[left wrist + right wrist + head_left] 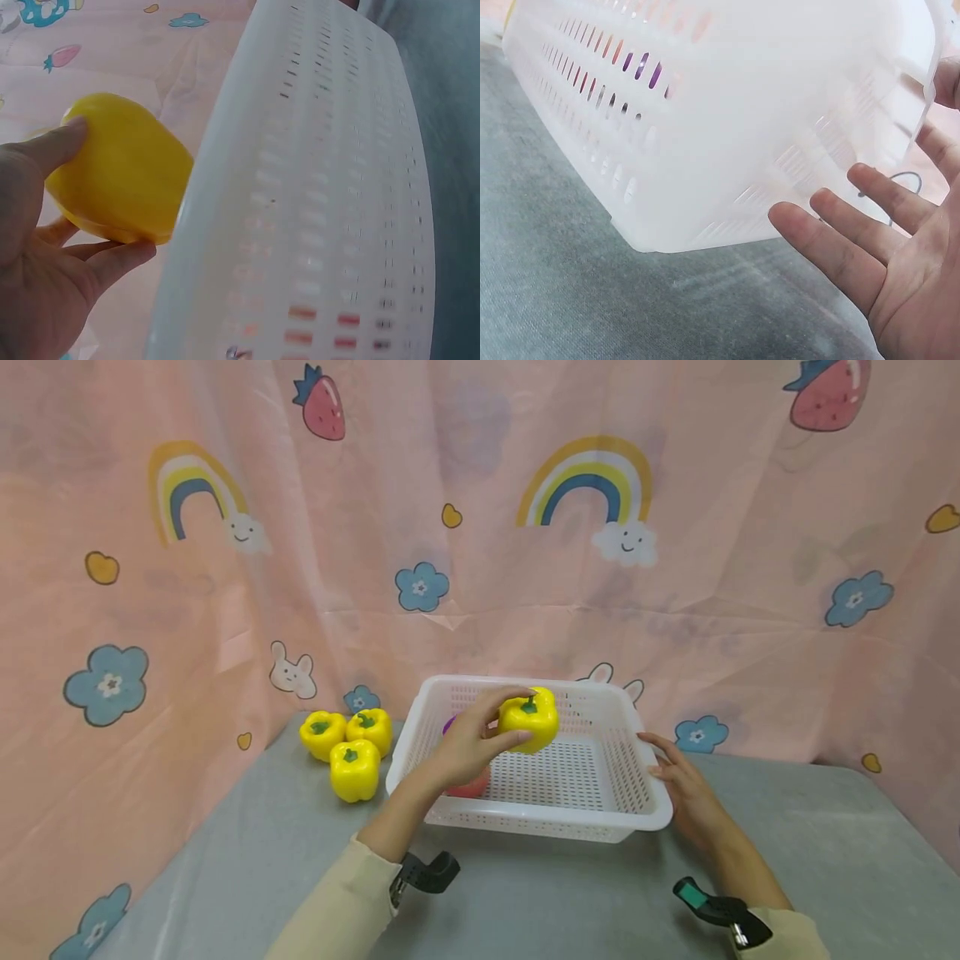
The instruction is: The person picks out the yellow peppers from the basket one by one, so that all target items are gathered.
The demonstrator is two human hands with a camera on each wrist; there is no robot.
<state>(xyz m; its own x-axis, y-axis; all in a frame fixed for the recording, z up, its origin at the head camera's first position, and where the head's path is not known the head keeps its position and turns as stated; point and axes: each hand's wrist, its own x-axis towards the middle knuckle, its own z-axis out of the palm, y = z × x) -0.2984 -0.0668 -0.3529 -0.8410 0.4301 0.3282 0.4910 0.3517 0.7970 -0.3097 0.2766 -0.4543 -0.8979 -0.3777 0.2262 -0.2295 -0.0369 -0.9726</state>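
Observation:
My left hand [471, 739] grips a yellow bell pepper [529, 720] with a green stem above the white plastic basket [626, 818]. In the left wrist view, thumb and fingers hold the pepper [124, 169] from opposite sides, beyond the basket's rim. At the basket's right end, my right hand [693, 797] pinches the rim between thumb and index finger. Its other fingers [832, 244] stretch along the outside of the perforated wall. Inside the basket's left part lie a reddish round thing [471, 785] and something purple [448, 724], both mostly hidden by my left hand and forearm.
Three more yellow bell peppers [355, 770] stand grouped on the grey tabletop [540, 893], left of the basket. A pink curtain [480, 560] with printed rainbows and flowers hangs behind the table. Both wrists wear black camera mounts [429, 872].

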